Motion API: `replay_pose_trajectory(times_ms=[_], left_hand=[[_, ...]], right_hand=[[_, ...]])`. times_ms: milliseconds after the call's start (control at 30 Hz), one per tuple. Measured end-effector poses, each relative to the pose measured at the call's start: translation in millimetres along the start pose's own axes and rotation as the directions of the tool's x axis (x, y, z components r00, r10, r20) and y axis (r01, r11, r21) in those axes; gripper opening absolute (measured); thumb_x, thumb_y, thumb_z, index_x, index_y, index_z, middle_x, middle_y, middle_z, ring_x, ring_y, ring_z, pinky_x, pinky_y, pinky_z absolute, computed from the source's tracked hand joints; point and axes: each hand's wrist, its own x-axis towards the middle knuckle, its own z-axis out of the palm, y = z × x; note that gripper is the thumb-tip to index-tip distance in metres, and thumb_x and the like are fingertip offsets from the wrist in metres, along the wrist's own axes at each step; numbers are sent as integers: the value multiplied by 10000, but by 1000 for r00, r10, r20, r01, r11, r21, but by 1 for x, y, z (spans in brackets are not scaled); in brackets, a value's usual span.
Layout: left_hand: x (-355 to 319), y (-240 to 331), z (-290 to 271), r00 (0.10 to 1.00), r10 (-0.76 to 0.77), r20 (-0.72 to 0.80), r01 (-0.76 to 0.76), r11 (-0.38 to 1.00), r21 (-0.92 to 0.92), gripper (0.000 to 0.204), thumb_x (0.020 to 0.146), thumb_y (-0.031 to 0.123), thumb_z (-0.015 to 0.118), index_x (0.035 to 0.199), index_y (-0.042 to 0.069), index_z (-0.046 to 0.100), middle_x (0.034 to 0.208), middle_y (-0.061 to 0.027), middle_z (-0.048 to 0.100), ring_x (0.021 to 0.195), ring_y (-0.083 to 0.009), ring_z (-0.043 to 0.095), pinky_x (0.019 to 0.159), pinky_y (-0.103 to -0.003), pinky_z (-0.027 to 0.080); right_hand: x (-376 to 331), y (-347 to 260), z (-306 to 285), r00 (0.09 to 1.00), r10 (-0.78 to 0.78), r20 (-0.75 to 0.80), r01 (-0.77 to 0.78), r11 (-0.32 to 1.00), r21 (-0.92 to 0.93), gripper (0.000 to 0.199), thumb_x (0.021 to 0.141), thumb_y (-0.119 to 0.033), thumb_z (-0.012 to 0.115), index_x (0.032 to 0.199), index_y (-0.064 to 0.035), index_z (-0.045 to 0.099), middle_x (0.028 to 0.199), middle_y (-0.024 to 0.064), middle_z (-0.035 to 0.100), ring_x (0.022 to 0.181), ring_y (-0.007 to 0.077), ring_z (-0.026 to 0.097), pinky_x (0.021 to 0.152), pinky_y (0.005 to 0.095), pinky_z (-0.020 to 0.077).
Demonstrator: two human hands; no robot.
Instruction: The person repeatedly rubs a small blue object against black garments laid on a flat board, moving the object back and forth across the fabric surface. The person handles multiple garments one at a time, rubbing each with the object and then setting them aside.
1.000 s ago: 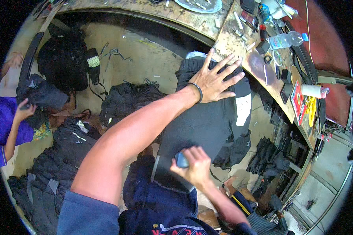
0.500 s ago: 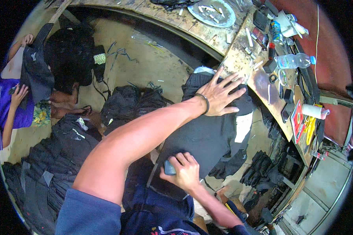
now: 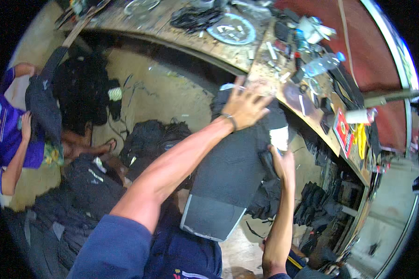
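Black cloth [image 3: 223, 162] lies stretched along a narrow board, whose dark near end [image 3: 212, 216] with a pale edge is uncovered. My left hand [image 3: 247, 108], slightly blurred, rests on the far part of the cloth with its fingers spread, holding nothing. At the cloth's right edge, just below a white patch [image 3: 279, 138], my right hand [image 3: 284, 165] is closed. A sliver of a small blue-grey object [image 3: 280, 151] shows between its thumb and fingers; its kind cannot be made out. Dark folded cloth [image 3: 267, 162] touches the thumb.
A wooden worktable [image 3: 167, 25] runs along the back and right, bearing a light-blue plate [image 3: 231, 29], a plastic bottle [image 3: 322, 65] and a white roll [image 3: 360, 116]. Dark garments [image 3: 149, 144] pile on the floor. At left, a person in purple [image 3: 21, 125] handles dark cloth.
My right hand has moved away from the board's near end to the cloth's right edge. The near end of the board is now bare. My left hand stays on the far part.
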Motion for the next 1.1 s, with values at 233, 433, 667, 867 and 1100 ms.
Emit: replay_pose_trajectory(times_ms=[233, 433, 667, 867, 1100], left_hand=[[-217, 28, -49, 599, -562, 570, 769, 204, -606, 672, 1162, 525, 444, 1471, -57, 575, 1352, -299, 692, 1352, -445, 617, 1146, -456, 460], [-306, 122, -160, 491, -617, 615, 871, 338, -356, 529, 1180, 388, 420, 1389, -54, 622, 1220, -373, 697, 1220, -534, 647, 1043, -546, 501], [-335, 52, -280, 647, -709, 281, 688, 702, 186, 163, 1014, 180, 650, 1003, 47, 742, 996, -190, 715, 1006, -424, 679, 913, -558, 517], [-247, 128, -222, 271, 38, 962, 97, 993, -66, 1057, 953, 697, 607, 1734, 76, 258, 1780, -278, 233, 1680, -407, 189, 1271, -788, 59], [-101, 59, -53, 874, 119, 470, -87, 992, -88, 1296, 813, 848, 656, 1728, 33, 233, 1784, -320, 150, 1690, -411, 112, 1241, -835, 25]], right_hand=[[-18, 71, 5, 949, 131, 287, -173, 977, 126, 700, 927, -570, 690, 1068, 109, 788, 910, 262, 781, 906, 271, 753, 867, 411, 564], [-153, 30, -17, 907, 233, 350, -204, 972, -118, 677, 907, -582, 777, 919, 95, 771, 849, 259, 780, 812, 284, 779, 746, 472, 574], [-318, 27, -12, 905, 140, 402, -172, 984, 44, 684, 871, -559, 840, 1069, 94, 792, 965, 311, 783, 981, 439, 789, 921, 476, 608], [-297, 65, 19, 894, 422, 150, -445, 873, 200, 487, 919, -451, 856, 989, 28, 803, 854, 110, 752, 796, 228, 683, 791, 374, 531], [-125, 6, -5, 925, 207, -319, -64, 912, 405, 386, 999, -336, 814, 1019, 41, 735, 883, 87, 747, 794, 145, 619, 787, 344, 522]])
